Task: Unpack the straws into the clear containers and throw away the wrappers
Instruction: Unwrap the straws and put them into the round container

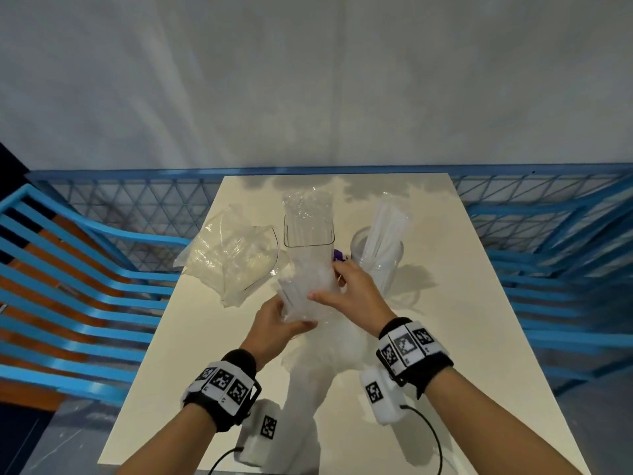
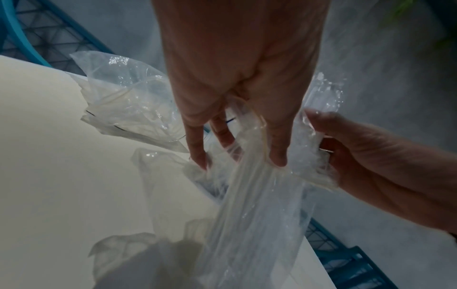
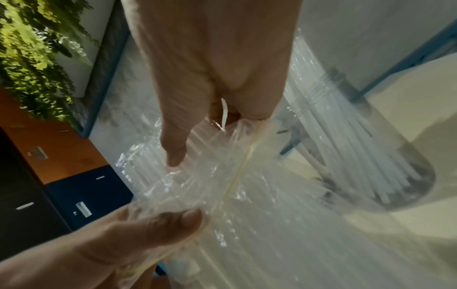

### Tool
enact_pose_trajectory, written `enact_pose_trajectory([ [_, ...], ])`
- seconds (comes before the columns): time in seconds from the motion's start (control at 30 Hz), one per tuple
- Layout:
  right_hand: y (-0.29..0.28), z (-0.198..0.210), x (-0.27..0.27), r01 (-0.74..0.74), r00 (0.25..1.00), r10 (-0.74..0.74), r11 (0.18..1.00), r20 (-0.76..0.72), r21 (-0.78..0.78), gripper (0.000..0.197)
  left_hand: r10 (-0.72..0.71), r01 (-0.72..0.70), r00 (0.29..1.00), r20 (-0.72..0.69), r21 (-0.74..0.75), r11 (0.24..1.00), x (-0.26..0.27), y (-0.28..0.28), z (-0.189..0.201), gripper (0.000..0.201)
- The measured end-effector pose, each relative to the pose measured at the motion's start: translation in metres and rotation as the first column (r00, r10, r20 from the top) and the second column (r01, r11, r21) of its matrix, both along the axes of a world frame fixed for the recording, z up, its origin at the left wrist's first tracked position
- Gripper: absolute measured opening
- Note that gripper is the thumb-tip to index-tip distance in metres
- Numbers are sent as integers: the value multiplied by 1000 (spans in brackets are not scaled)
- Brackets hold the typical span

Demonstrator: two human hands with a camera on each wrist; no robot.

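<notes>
Holding a crinkled, glossy pack of straws (image 1: 310,286) over mid-desk, you grip it from both sides, apparently to work the thin film open. At ten o'clock an emptied wrapper (image 1: 233,255) lies slack on the cream desk (image 1: 445,337), not yet binned. Your left hand (image 1: 274,325) pinches the pack's near end; your right hand (image 1: 356,293) clasps its right side. At twelve o'clock stands a square clear container (image 1: 308,234); at two o'clock a round jar (image 1: 376,255) holds stiff white straws upright.

Café terrace: blue railing (image 1: 137,197), table (image 1: 428,337).
</notes>
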State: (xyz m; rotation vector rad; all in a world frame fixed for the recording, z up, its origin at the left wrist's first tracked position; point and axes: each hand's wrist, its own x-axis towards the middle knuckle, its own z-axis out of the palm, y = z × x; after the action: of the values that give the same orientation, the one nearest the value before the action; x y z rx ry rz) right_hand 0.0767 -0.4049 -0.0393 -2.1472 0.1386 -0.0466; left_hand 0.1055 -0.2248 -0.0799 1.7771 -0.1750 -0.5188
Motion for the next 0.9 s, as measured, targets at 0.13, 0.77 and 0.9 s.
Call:
enact_pose_trajectory([
  [0.13,-10,14,2,16,997,-17,1000,80,7,23,47,-49,997,56,35,998,3,-3,2,43],
  [0.77,-24,86,14,220,904,-314,923,289,315,30,-82,58,989,123,193,980,25,-28,19,63],
  [0.9,-24,74,13,181,973,-199,973,119,143,36,-122,93,985,120,225,970,28,-31,20,68],
])
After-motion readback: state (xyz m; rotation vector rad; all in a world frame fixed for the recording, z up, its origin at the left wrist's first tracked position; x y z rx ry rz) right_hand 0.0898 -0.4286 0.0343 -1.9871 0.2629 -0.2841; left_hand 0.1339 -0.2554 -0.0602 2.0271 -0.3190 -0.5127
